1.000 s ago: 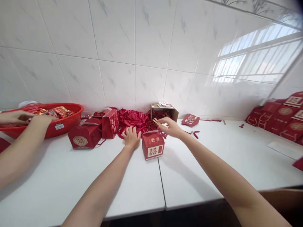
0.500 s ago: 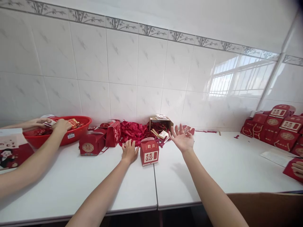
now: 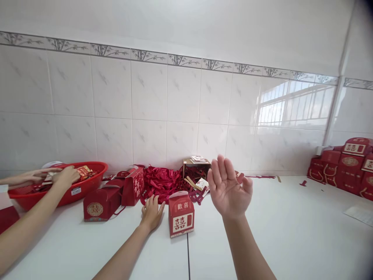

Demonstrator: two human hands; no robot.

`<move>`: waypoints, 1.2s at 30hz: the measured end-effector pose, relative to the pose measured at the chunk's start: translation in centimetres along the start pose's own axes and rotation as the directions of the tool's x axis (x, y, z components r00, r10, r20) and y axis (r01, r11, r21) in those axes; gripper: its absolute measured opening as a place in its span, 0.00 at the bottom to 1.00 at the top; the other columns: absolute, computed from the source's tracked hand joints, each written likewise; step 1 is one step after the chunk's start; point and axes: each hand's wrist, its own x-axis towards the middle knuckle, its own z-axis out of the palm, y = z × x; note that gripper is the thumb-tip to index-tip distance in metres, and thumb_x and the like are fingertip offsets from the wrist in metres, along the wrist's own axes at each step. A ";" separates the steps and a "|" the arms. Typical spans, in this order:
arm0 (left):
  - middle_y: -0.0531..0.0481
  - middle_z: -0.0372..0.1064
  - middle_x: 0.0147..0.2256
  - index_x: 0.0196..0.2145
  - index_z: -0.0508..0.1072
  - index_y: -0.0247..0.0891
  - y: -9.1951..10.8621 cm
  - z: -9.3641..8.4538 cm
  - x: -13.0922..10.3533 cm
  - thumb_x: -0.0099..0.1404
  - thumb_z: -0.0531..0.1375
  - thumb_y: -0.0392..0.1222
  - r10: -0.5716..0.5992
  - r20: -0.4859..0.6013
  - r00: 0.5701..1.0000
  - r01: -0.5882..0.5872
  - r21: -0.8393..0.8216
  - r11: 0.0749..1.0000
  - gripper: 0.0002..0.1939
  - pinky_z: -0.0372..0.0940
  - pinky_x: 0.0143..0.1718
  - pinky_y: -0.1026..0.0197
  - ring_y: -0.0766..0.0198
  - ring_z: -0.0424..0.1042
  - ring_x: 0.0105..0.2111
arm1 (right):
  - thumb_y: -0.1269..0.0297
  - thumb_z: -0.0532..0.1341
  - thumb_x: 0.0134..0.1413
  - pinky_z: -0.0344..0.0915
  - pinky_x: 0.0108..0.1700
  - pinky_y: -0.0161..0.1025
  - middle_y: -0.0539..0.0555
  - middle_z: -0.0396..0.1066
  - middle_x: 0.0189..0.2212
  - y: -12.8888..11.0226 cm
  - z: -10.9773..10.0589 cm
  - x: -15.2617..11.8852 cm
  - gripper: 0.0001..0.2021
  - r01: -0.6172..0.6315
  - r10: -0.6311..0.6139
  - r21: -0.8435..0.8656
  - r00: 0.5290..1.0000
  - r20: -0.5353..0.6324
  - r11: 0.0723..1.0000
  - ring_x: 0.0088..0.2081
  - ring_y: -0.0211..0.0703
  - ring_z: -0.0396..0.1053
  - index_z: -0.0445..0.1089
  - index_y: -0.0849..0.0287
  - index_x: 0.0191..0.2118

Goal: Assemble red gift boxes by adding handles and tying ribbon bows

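A red gift box (image 3: 181, 216) with a cream double-happiness label stands upright on the white table, between my two hands. Just left of it, my left hand (image 3: 152, 214) rests low over the tabletop, fingers apart, holding nothing. My right hand (image 3: 230, 190) is raised to the box's right, palm showing, thumb out and the hand bare. Behind the box lie a heap of dark red ribbon (image 3: 162, 179) and an open cardboard box (image 3: 207, 167) with red strips and cards in and around it.
At left, a co-worker's hands (image 3: 62, 179) work over a red basin (image 3: 87, 190) of packets. More red boxes (image 3: 101, 202) stand beside it. Stacked red gift boxes (image 3: 348, 167) fill the far right, near a pale sheet (image 3: 359, 214). A tiled wall (image 3: 180, 97) closes the back.
The view has tilted up, so the table sits lower in it. My right hand has risen and turned its palm more upright, fingers closer together. My left hand stays beside the box.
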 end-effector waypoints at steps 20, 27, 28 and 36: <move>0.34 0.47 0.64 0.65 0.47 0.28 -0.7 1.3 0.1 0.68 0.42 0.50 0.049 0.080 0.996 -0.046 -0.044 0.998 0.32 0.45 0.61 0.41 0.49 0.45 0.65 | 0.46 0.48 0.60 0.68 0.53 0.39 0.43 0.75 0.47 1.5 -2.6 3.1 0.19 -0.007 0.010 -0.027 0.993 0.119 1.000 0.53 0.40 0.69 0.75 0.41 0.43; 0.36 0.48 0.64 0.65 0.47 0.30 -0.5 1.2 -0.1 0.69 0.41 0.50 0.067 0.088 0.994 -0.064 -0.036 0.997 0.32 0.46 0.61 0.40 0.49 0.46 0.64 | 0.68 0.66 0.50 0.73 0.41 0.33 0.44 0.75 0.38 2.4 -3.7 4.4 0.13 -0.083 0.085 -0.048 0.996 0.034 0.995 0.42 0.35 0.73 0.73 0.43 0.41; 0.35 0.48 0.64 0.65 0.47 0.30 -0.5 1.1 -0.1 0.69 0.42 0.49 0.070 0.089 0.994 -0.067 -0.038 0.997 0.32 0.46 0.60 0.40 0.49 0.46 0.64 | 0.72 0.66 0.49 0.73 0.39 0.31 0.43 0.74 0.35 2.4 -3.5 4.4 0.13 -0.101 0.101 -0.031 0.995 0.019 0.994 0.39 0.33 0.73 0.73 0.45 0.38; 0.33 0.52 0.62 0.64 0.49 0.30 -0.1 0.5 -0.3 0.69 0.44 0.46 0.131 0.064 0.989 -0.125 -0.097 0.987 0.29 0.48 0.59 0.38 0.47 0.50 0.62 | 0.73 0.65 0.51 0.70 0.32 0.28 0.45 0.66 0.29 2.6 -1.1 3.0 0.09 -0.121 0.115 -0.087 0.991 -0.071 0.989 0.32 0.30 0.68 0.70 0.51 0.35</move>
